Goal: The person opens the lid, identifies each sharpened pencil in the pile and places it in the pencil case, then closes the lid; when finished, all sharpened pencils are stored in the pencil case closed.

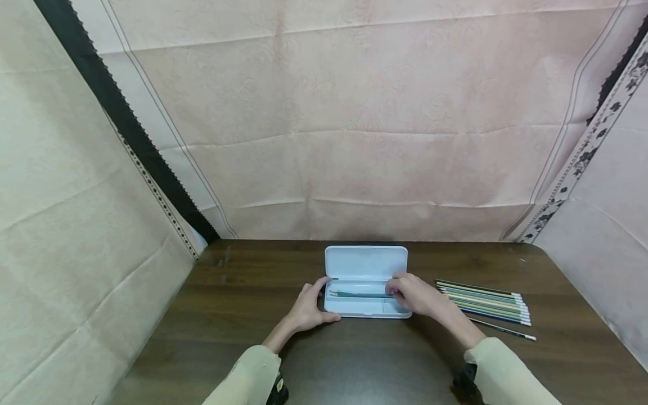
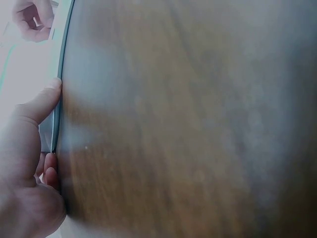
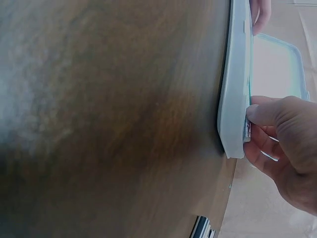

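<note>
A light blue pencil case [image 1: 367, 261] lies on the table with its lid raised at the back. My left hand [image 1: 307, 308] grips its left end, thumb at the front corner and fingers toward the hinge. At the other end, my right hand [image 1: 412, 293] reaches into the tray. In the right wrist view its thumb and fingers pinch the end of a pencil [image 3: 247, 131] just inside the case wall. Along the tray lies the teal shaft of a pencil [image 1: 354, 294]; whether there is more than one cannot be told.
To the right of the case, several pencils [image 1: 486, 301] with white ends lie side by side in a row. One dark pencil [image 1: 506, 329] lies apart, nearer the front. Cloth [image 1: 354, 140] hangs behind the brown wooden table [image 1: 354, 360] and on both sides.
</note>
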Tool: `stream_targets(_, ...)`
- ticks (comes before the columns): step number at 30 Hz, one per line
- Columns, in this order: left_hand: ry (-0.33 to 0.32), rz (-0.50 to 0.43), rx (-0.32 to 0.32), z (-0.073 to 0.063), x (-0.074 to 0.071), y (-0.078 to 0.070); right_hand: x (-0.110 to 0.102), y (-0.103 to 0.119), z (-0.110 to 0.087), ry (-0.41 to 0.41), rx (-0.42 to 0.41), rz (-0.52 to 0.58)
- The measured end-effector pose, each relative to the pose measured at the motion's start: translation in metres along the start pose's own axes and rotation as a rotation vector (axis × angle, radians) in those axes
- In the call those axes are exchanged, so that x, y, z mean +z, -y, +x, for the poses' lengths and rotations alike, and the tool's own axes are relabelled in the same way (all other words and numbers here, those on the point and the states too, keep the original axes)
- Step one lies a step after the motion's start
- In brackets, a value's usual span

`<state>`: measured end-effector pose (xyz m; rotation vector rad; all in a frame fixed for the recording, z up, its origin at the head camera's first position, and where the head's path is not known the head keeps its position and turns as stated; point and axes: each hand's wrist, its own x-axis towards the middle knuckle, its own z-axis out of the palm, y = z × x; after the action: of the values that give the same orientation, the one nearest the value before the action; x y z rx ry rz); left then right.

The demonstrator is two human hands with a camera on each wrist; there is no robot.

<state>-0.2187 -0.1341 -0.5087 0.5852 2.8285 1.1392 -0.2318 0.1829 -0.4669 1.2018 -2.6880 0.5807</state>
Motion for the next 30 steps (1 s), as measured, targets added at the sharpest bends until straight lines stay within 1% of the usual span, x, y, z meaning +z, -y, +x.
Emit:
stream_targets(4, 0.003, 0.000, 0.002, 0.001, 0.000, 0.001, 0.000, -0.002, 0.000, 0.010, 0.005, 0.033)
stream_targets(6, 0.006, 0.001, 0.004, 0.001, 0.000, 0.001, 0.000, -0.003, -0.002, 0.002, 0.011, 0.039)
stream_targets(9, 0.005, 0.001, 0.013, 0.001, 0.000, 0.000, -0.003, -0.006, -0.006, -0.040, 0.010, 0.035)
stream_targets(12, 0.003, 0.002, 0.020, 0.000, 0.000, 0.000, -0.011, -0.013, -0.015, -0.098, 0.013, 0.019)
stream_targets(15, -0.007, -0.002, 0.041, 0.000, -0.001, 0.001, -0.021, -0.022, -0.033, -0.155, 0.027, -0.005)
stream_targets(19, -0.011, -0.001, 0.051, 0.000, -0.002, 0.002, -0.036, -0.036, -0.062, -0.201, 0.027, -0.026)
stream_targets(25, -0.016, -0.012, 0.033, -0.001, -0.003, 0.002, -0.050, -0.054, -0.102, -0.270, 0.012, -0.075)
stream_targets(28, -0.010, -0.008, 0.035, 0.000, -0.001, 0.003, -0.052, -0.060, -0.124, -0.286, 0.036, -0.102)
stream_targets(30, -0.003, -0.003, 0.039, 0.000, 0.001, 0.004, -0.053, -0.064, -0.138, -0.279, 0.055, -0.104)
